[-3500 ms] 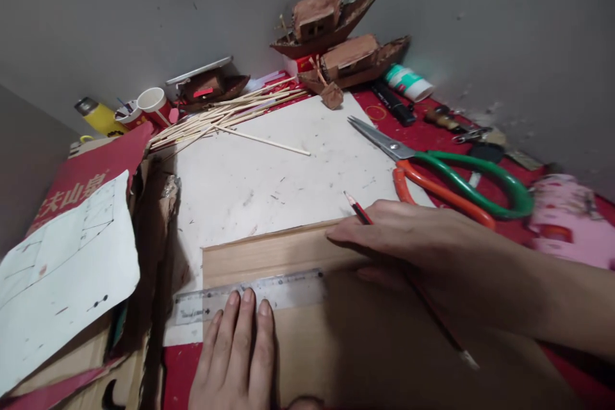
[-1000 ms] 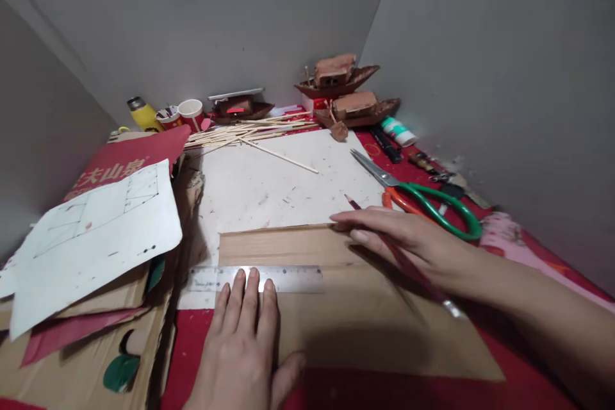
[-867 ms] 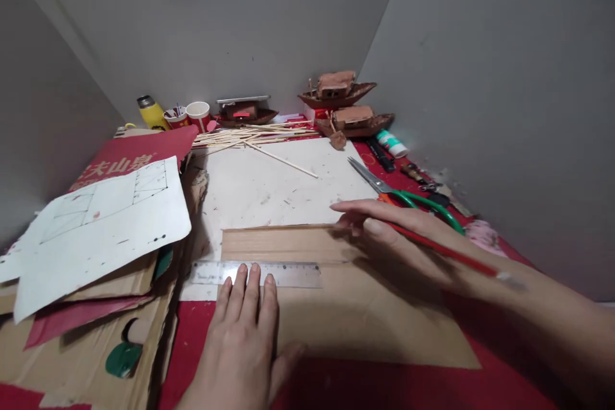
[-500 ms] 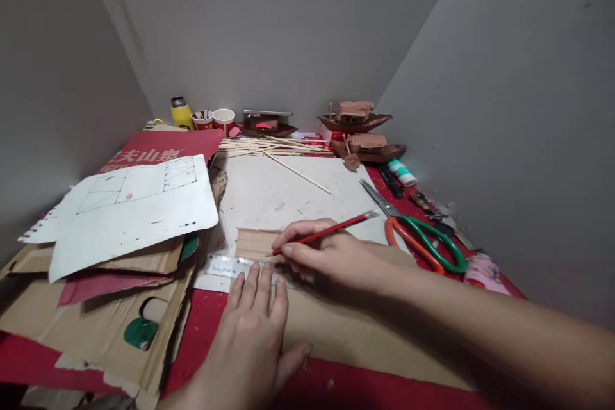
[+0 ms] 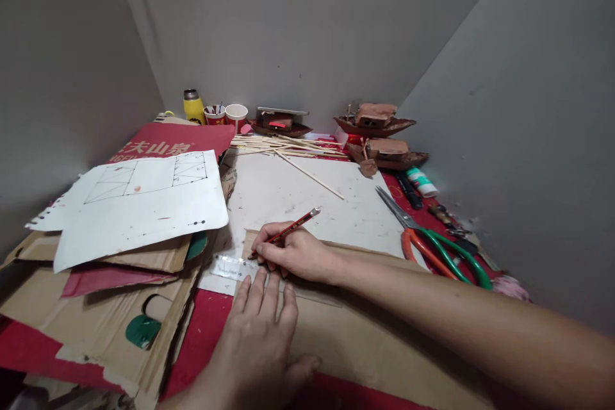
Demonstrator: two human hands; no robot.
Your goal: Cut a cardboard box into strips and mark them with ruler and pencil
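My left hand (image 5: 262,327) lies flat with fingers stretched out, pressing a clear ruler (image 5: 229,266) onto a brown cardboard sheet (image 5: 365,346). My right hand (image 5: 293,255) is closed round a red pencil (image 5: 288,230); its tip rests at the ruler's upper edge, near the cardboard's left end. Much of the ruler is hidden under both hands.
A white board (image 5: 298,202) lies under the cardboard. Green and orange scissors (image 5: 432,240) lie to the right. A drawn paper sheet (image 5: 139,205) tops a cardboard stack (image 5: 91,314) at left. Thin wooden sticks (image 5: 288,147), model boats (image 5: 379,134), cups (image 5: 235,116) and a yellow bottle (image 5: 193,107) line the back wall.
My right hand turned the pencil round, crossed from the cardboard's right side to the left and set the tip at the ruler. The left hand stayed on the ruler. The view tilted up.
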